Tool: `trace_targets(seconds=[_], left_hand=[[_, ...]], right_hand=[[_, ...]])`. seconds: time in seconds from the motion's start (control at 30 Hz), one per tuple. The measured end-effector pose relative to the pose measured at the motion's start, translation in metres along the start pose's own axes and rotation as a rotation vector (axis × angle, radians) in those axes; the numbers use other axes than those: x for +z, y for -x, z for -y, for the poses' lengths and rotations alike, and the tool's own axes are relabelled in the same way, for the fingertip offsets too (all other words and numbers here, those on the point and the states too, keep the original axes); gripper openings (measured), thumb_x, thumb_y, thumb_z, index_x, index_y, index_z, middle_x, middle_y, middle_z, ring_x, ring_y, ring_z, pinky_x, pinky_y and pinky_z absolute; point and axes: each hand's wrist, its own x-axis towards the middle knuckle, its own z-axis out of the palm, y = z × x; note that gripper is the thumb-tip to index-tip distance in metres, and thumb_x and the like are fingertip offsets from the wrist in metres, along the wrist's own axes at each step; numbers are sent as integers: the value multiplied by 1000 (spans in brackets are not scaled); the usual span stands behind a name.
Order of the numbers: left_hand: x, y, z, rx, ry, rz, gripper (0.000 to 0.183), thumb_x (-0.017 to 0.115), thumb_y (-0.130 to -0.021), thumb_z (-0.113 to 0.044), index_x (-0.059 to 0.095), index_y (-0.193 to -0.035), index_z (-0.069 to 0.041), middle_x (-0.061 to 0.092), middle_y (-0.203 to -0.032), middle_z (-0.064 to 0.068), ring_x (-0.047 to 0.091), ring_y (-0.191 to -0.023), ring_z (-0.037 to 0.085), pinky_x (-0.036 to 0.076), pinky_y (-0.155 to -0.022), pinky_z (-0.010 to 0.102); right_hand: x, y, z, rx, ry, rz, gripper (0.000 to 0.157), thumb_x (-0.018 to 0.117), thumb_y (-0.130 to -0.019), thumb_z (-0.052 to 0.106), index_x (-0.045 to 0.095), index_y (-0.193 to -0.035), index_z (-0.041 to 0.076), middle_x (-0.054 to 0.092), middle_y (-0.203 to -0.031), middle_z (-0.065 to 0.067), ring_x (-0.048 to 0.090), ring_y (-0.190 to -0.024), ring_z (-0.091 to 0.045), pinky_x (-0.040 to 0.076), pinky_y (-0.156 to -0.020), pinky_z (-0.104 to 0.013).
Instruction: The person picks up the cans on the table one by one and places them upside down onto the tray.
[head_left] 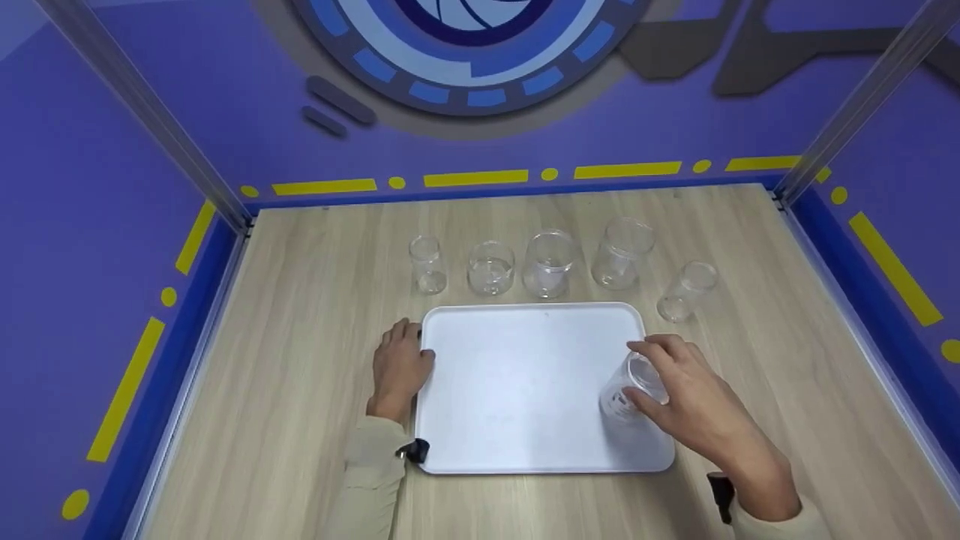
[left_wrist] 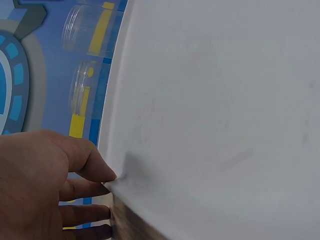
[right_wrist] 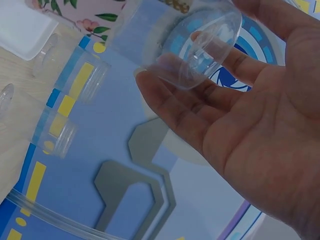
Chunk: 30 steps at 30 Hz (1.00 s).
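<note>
My left hand [head_left: 400, 364] grips the left edge of a white tray [head_left: 517, 390]. In the left wrist view, the thumb [left_wrist: 97, 167] lies on the tray's rim near a corner, with the other fingers lower at its edge. Over the tray's right side, my right hand [head_left: 694, 394] holds a clear jar [head_left: 616, 397] between thumb and fingers. The right wrist view shows those fingers around the jar's wide clear end, and a pink flowered print [right_wrist: 95, 15] farther along it. In the head view the jar's base overlaps the tray.
Behind the tray several clear containers stand in a row, from a narrow jar [head_left: 428, 266] and a short jar [head_left: 491, 268] to a tall jar [head_left: 622, 255]. Another narrow jar [head_left: 686, 292] is at the tray's back right. Blue printed walls [head_left: 480, 157] enclose the wooden table [head_left: 300, 300].
</note>
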Motion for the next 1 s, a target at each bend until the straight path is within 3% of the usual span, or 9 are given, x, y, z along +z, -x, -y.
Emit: trace_targets(seconds=[0.4, 1.0], left_hand=[[-1, 1, 1, 0, 2, 14, 49, 66, -99, -13, 58, -144, 4, 45, -157, 27, 40, -148, 44, 33, -121, 56], [0, 1, 1, -16, -22, 23, 52, 67, -100, -18, 57, -147, 1, 44, -159, 24, 38, -149, 41, 33, -121, 57]], right_hand=[[-2, 0, 0, -9, -11, -6, 57, 87, -89, 15, 63, -138, -1, 60, -132, -19, 58, -124, -40, 54, -91, -60], [-23, -15, -7, 94, -22, 47, 60, 73, -102, 37, 56, -146, -1, 52, -145, -25, 51, -134, -47, 46, -100, -69]])
